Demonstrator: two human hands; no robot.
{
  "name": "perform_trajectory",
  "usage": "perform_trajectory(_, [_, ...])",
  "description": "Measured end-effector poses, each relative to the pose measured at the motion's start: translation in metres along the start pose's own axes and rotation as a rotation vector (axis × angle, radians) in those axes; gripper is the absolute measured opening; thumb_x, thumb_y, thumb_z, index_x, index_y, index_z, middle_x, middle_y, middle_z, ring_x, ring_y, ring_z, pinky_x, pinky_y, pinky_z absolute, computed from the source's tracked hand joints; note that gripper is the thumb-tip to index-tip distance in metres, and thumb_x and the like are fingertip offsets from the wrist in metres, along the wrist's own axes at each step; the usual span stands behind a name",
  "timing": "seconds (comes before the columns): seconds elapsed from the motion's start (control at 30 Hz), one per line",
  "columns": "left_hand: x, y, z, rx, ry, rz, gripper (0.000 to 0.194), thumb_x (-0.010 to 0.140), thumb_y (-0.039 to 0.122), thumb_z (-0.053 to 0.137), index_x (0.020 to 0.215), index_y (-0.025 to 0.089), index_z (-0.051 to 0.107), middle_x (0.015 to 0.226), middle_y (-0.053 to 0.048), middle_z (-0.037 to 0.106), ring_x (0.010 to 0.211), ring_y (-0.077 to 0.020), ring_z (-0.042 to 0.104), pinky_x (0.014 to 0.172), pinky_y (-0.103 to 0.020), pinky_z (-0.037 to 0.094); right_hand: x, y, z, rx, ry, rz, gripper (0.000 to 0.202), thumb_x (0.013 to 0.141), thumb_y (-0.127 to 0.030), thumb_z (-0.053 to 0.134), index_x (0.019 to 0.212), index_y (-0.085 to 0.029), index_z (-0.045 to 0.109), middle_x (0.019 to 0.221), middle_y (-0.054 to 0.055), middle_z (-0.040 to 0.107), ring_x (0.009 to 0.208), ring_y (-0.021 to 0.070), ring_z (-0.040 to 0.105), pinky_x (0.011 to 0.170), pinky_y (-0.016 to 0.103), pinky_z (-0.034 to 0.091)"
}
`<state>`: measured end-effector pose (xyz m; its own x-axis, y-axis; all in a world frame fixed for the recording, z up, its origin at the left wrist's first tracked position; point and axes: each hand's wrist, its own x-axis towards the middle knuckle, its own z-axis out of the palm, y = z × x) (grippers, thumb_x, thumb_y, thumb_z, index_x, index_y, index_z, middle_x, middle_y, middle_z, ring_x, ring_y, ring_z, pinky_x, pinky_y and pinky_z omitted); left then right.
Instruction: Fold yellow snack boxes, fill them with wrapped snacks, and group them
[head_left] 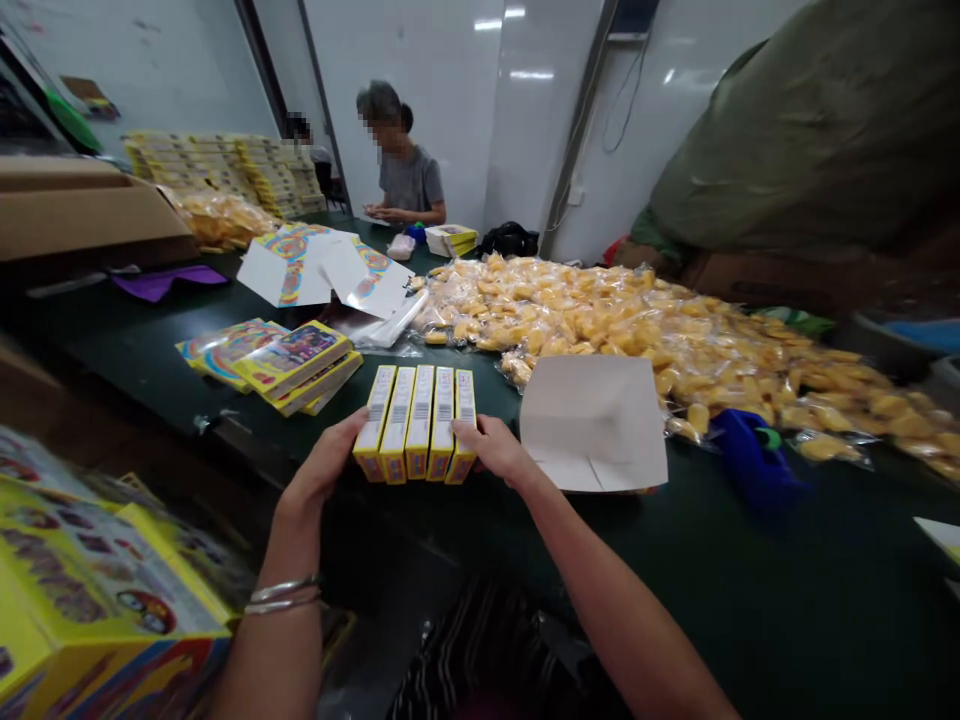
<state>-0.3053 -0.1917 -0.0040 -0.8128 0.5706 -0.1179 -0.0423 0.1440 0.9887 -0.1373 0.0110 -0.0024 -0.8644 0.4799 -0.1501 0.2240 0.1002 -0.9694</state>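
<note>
A row of several small yellow boxes (418, 425) stands on edge at the table's front, white barcode sides facing up. My left hand (330, 455) presses its left end, and my right hand (491, 447) closes on its right end, so the row is squeezed between them. Just right of my right hand lies an opened cardboard sheet (596, 425), its plain pale inside up. Left of the row, a few flat yellow printed boxes (300, 360) lie in a loose pile. The undersides of the held boxes are hidden.
Many bagged yellow pieces (600, 310) heap across the dark green table (750, 600). A blue tape dispenser (754, 455) sits at right. Printed white sheets (330, 265) lie behind the pile. Large yellow cartons (97, 590) stand lower left. Another person (409, 170) works across the table.
</note>
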Motion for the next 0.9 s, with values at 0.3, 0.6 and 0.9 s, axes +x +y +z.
perform_trajectory(0.3, [-0.011, 0.017, 0.006, 0.067, -0.016, 0.042, 0.075, 0.072, 0.071, 0.068, 0.122, 0.014, 0.070, 0.120, -0.014, 0.073, 0.108, -0.0337, 0.068, 0.081, -0.038, 0.059, 0.010, -0.028, -0.006, -0.078, -0.036, -0.060, 0.037, 0.081, -0.052, 0.070, 0.083, -0.015, 0.074, 0.079, 0.009, 0.074, 0.076, 0.0256, 0.069, 0.072, 0.038, 0.057])
perform_trajectory(0.6, [-0.054, -0.024, 0.026, 0.076, 0.053, 0.354, 0.081, 0.074, 0.052, 0.077, 0.144, 0.024, 0.048, 0.145, -0.011, 0.057, 0.129, -0.0334, 0.057, 0.109, -0.048, 0.046, -0.034, 0.034, 0.015, 0.040, 0.165, -0.472, 0.053, 0.079, -0.032, 0.070, 0.127, -0.019, 0.052, 0.120, 0.011, 0.066, 0.109, 0.0277, 0.063, 0.098, 0.046, 0.051])
perform_trajectory(0.9, [-0.049, -0.041, 0.013, 0.025, 0.018, 0.260, 0.065, 0.069, 0.048, 0.083, 0.125, 0.025, 0.059, 0.134, -0.009, 0.065, 0.121, -0.0321, 0.063, 0.103, -0.048, 0.053, -0.033, 0.041, 0.009, 0.071, 0.099, -0.461, 0.049, 0.081, -0.033, 0.074, 0.126, -0.020, 0.058, 0.123, 0.011, 0.066, 0.113, 0.0284, 0.062, 0.101, 0.046, 0.050])
